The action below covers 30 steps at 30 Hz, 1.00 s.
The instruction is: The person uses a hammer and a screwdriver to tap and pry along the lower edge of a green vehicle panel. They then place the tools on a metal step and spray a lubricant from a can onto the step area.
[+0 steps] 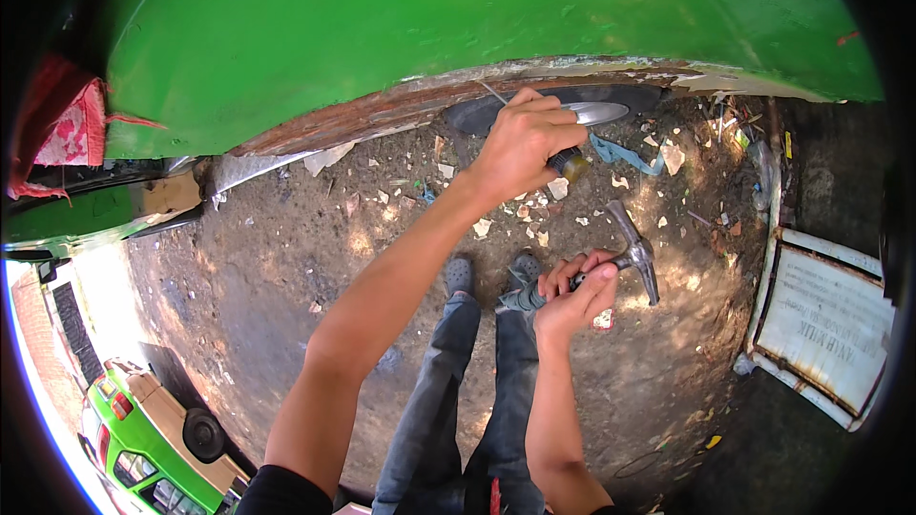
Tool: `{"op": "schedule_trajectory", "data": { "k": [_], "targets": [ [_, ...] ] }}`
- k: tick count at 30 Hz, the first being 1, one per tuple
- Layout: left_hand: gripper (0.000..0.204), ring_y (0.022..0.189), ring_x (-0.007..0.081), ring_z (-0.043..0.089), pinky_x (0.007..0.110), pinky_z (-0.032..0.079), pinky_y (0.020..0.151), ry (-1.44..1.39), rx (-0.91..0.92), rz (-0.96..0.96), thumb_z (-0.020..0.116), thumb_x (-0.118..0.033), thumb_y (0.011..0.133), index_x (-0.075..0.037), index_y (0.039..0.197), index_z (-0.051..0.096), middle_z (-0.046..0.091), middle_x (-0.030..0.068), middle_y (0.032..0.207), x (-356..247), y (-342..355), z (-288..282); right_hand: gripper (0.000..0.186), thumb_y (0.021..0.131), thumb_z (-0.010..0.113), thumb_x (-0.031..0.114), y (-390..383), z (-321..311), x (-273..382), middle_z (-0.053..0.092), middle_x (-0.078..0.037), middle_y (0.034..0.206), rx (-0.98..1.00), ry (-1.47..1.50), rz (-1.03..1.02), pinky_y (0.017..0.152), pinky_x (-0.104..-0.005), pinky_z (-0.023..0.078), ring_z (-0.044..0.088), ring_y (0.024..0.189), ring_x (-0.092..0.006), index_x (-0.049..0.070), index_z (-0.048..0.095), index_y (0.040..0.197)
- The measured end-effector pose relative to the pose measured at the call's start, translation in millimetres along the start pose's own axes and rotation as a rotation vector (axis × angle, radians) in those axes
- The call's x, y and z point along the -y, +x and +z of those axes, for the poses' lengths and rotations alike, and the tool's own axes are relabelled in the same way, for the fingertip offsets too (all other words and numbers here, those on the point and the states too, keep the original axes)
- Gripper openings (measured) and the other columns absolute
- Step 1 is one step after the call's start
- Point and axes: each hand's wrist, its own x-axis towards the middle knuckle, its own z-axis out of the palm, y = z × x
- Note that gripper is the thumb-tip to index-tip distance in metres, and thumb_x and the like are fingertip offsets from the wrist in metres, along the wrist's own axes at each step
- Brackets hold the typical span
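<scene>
My left hand (pixel 523 145) is closed around a screwdriver (pixel 572 164) with a dark and yellowish handle. Its thin metal shaft points up and left to the lower edge of a green vehicle panel (pixel 477 19); whether the tip touches is hard to see. Along that edge runs a brown strip (pixel 324 126) with its paint and filler gone. Lower and to the right, my right hand (pixel 580 296) grips a hammer (pixel 637 253) by the handle near its dark metal head. The hammer is apart from the screwdriver. Grey cloth hangs at my right wrist.
Behind my left hand is a wheel (pixel 606 114). Chips and scraps litter the dirt ground (pixel 372 219), with a blue strip of cloth (pixel 625 154) among them. A framed white sign (pixel 822 310) leans at right. Another green car (pixel 153 439) stands lower left; red cloth (pixel 72 124) hangs upper left.
</scene>
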Motion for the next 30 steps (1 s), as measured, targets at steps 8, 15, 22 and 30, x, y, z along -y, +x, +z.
{"op": "schedule_trajectory", "data": {
  "k": [8,15,22,30],
  "targets": [
    [0.028,0.076,0.0258,0.057,0.038,0.043,0.077,0.003,-0.038,-0.076,0.073,0.0,0.053,-0.008,0.077,0.06,0.058,0.0037,0.074,0,8,-1,0.046,0.107,0.042,0.054,7,3,-4,0.03,0.001,0.059,0.133,-0.22,0.153,0.04,-0.0267,0.03,0.028,0.043,-0.0087,0.011,0.037,0.09],
    [0.027,0.075,0.0265,0.057,0.038,0.042,0.075,0.012,0.0,-0.015,0.072,0.0,0.054,-0.007,0.076,0.059,0.056,0.0045,0.072,2,4,3,0.049,0.106,0.039,0.058,-4,7,18,0.032,0.0,0.06,-0.108,0.077,-0.098,0.04,-0.0271,0.03,0.027,0.043,-0.0091,0.012,0.034,0.09],
    [0.026,0.074,0.0272,0.056,0.038,0.04,0.072,0.019,-0.045,-0.07,0.071,0.001,0.054,-0.007,0.075,0.058,0.056,0.0052,0.071,11,6,2,0.045,0.108,0.042,0.05,10,8,9,0.034,0.0,0.061,0.04,-0.081,0.051,0.041,-0.025,0.029,0.031,0.045,-0.0077,0.007,0.04,0.094],
    [0.025,0.074,0.0255,0.056,0.037,0.04,0.072,0.005,-0.056,-0.073,0.072,-0.001,0.054,-0.007,0.074,0.058,0.056,0.0037,0.071,7,-1,3,0.047,0.108,0.039,0.054,8,8,22,0.029,0.001,0.06,-0.054,-0.039,0.058,0.041,-0.0263,0.026,0.026,0.044,-0.0083,0.011,0.035,0.09]
  ]
}}
